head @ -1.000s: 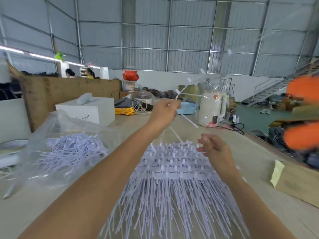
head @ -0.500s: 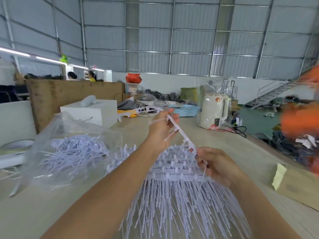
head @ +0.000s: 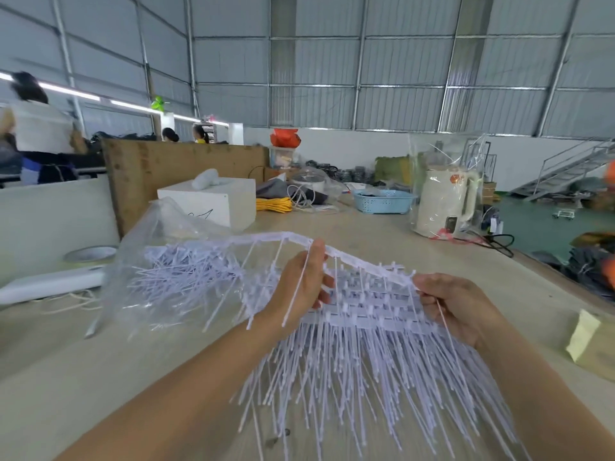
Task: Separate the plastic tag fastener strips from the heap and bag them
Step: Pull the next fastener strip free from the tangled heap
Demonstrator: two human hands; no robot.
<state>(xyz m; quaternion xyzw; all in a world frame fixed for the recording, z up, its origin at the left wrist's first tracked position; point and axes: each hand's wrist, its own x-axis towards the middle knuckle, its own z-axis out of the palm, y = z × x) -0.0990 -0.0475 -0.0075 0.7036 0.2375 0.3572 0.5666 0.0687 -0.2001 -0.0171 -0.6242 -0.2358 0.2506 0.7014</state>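
On the left of the table (head: 100, 377) lies a clear bag (head: 159, 261). White strips lie inside it, all mixed up. A white box (head: 213, 202) stands behind the bag, and a roll of tape (head: 90, 254) lies to its left. The left hand (head: 299, 287) is raised above the heap (head: 366, 354). Its thumb and fingers pinch one long strip (head: 359, 261). The strip's far end reaches over the bag, and its thin pins hang down over the hand. The right hand (head: 462, 307) pinches the other end of this strip with curled fingers. The heap lies under both hands, with its pins fanned out toward the person. Farther back, on the right, stand a blue basket (head: 382, 201) and a white kettle (head: 446, 201).
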